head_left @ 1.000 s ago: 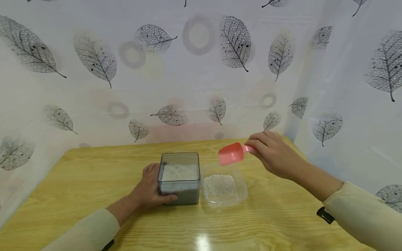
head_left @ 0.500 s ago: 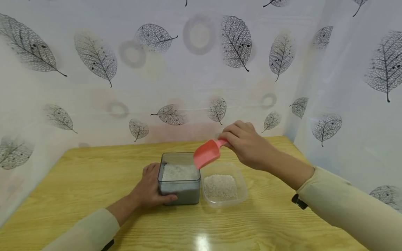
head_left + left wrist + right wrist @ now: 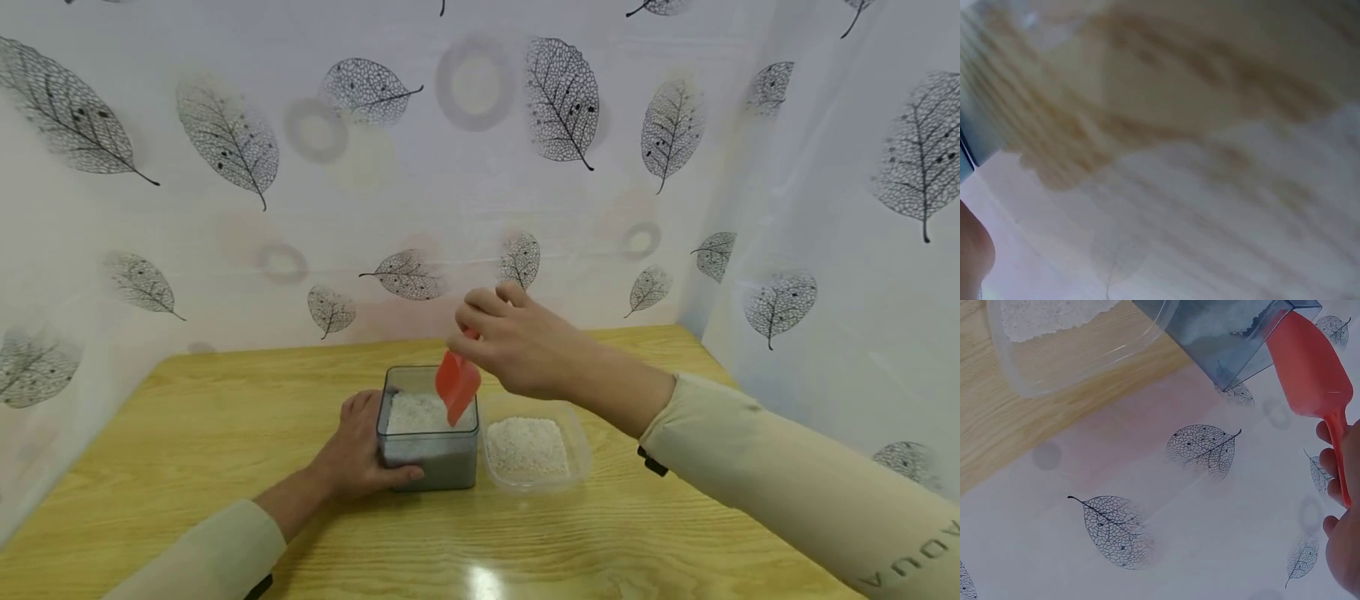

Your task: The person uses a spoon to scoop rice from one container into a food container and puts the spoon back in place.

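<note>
My right hand (image 3: pixel 525 346) grips the handle of a red scoop (image 3: pixel 457 383), which tilts mouth-down over the right side of a grey see-through square container (image 3: pixel 438 468). White grains that look like rice (image 3: pixel 417 413) partly fill that container. In the right wrist view the scoop's (image 3: pixel 1311 365) tip reaches the container's opening; what lies inside the scoop is hidden. My left hand (image 3: pixel 360 454) holds the container's left side, thumb along the front and fingers toward the back. Close by on the right stands a shallow clear tub (image 3: pixel 579 467) with more white grains (image 3: pixel 527 444).
Both containers stand on a wooden table (image 3: pixel 247 417). A white sheet (image 3: pixel 465 192) printed with dark leaves hangs behind it and along the sides. The left wrist view is mostly blurred table and sheet, with a container corner at its left edge.
My right hand has carried the scoop leftward from above the clear tub to over the grey container, and the scoop has tipped downward. The left hand and both containers stay put.
</note>
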{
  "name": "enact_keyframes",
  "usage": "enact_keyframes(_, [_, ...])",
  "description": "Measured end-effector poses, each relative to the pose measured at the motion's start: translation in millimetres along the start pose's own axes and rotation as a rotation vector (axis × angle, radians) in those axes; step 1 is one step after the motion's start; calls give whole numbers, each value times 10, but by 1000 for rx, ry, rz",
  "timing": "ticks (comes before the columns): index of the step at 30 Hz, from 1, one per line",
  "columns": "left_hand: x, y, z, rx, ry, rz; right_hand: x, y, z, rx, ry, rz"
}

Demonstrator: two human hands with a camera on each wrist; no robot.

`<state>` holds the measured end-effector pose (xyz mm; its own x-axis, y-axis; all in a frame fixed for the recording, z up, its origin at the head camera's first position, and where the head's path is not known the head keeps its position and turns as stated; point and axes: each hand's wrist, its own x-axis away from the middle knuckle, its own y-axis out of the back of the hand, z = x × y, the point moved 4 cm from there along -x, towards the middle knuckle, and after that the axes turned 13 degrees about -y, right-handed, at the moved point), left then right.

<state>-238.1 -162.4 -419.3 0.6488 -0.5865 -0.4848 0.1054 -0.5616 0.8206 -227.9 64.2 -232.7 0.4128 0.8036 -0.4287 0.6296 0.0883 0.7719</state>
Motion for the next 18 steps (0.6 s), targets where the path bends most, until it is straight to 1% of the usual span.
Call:
enact_keyframes(3, [-1, -1, -3, 2, 4, 4, -87, 0, 71, 57, 40, 34])
enact_keyframes(7, [3, -11, 14, 4, 15, 15, -180, -20, 183, 135, 80, 110])
enact_keyframes(10, [3, -17, 26, 4, 17, 15, -206, -62, 260, 170, 98, 171])
enact_keyframes(15, [1, -11, 13, -7, -13, -1, -168, -157, 312, 140, 79, 236])
enact_keyframes(18, [-1, -7, 8, -7, -23, -8, -139, -190, 309, 126, 56, 236])
